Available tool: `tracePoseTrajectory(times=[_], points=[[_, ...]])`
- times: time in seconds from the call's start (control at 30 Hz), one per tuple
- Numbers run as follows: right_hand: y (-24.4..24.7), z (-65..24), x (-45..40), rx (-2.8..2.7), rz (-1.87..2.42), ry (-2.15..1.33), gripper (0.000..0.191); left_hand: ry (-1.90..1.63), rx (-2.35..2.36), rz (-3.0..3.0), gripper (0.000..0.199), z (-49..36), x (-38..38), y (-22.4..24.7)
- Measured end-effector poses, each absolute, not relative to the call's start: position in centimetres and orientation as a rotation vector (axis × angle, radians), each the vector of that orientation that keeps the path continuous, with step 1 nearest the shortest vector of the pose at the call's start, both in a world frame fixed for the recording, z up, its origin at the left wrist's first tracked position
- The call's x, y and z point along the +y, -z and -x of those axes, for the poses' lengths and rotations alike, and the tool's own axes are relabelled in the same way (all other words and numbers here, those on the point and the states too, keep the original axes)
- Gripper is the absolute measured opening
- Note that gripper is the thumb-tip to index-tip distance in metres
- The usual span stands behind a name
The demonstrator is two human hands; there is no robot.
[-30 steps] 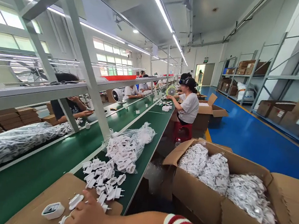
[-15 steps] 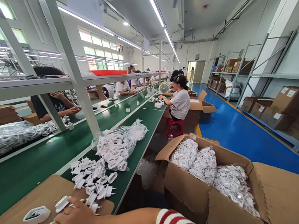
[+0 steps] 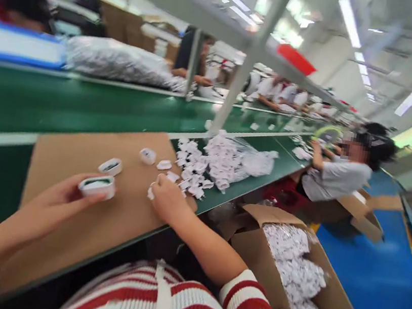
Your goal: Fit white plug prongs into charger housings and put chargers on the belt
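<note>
In my left hand [image 3: 65,196] is a white oval plug housing [image 3: 97,188] with something green inside, pinched between thumb and fingers above the cardboard sheet [image 3: 115,228]. My right hand [image 3: 169,200] is closed over the sheet's right side, its fingertips on a small white plug part [image 3: 151,191], partly hidden and blurred. Two more oval housings lie on the cardboard: one [image 3: 110,165] just beyond my left hand, another [image 3: 147,155] farther off. Near my right hand sits a loose white plug piece [image 3: 164,164]. A pile of white plug parts [image 3: 192,165] spreads beside it.
Behind the pile lies a clear bag of white parts [image 3: 228,157] on the green bench [image 3: 82,106]. An upright post [image 3: 246,68] stands at the bench's middle. To my right is an open carton [image 3: 254,248] of bagged parts. A co-worker [image 3: 341,173] sits farther along.
The view has swung left and down, bringing my left hand with a housing into sight. My right hand now shows whole, over the cardboard near the pile.
</note>
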State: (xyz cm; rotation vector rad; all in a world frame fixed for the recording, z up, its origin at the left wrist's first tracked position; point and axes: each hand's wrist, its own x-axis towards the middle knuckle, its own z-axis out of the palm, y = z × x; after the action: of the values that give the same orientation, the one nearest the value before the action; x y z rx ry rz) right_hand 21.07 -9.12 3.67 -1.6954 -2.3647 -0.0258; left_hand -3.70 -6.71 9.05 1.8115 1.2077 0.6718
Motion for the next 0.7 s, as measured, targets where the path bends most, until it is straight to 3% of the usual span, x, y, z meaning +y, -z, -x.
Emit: tracePoseTrajectory(times=[0.1,0.17,0.23,0.4,0.53,0.7], points=[[-2.3,-21.3,-9.9,-2.258,1.657,-0.226,0.028,-0.765,1.145,-1.645,0.064,3.3,-7.1,-4.7],[-1.7,-21.6,-10.3,-2.042,1.573,-0.442,0.026,-0.824,1.162,-1.693,0.059,2.7,-6.7,-2.9],[-1.5,-21.7,-10.5,-1.705,1.488,-0.706,0.020,-0.834,1.178,-1.820,0.053,2.4,-6.4,-1.9],[-2.7,-20.7,-9.9,-1.094,1.274,-1.328,0.037,-0.847,1.090,-2.042,0.051,2.8,-6.5,-1.2],[-3.4,-19.4,-9.1,-0.974,1.205,-1.495,0.039,-0.803,1.008,-2.018,0.036,3.2,-6.4,-1.3],[-4.2,-17.9,-8.8,-1.158,1.186,-1.409,0.036,-0.837,0.956,-2.007,0.035,3.3,-6.3,-1.2]])
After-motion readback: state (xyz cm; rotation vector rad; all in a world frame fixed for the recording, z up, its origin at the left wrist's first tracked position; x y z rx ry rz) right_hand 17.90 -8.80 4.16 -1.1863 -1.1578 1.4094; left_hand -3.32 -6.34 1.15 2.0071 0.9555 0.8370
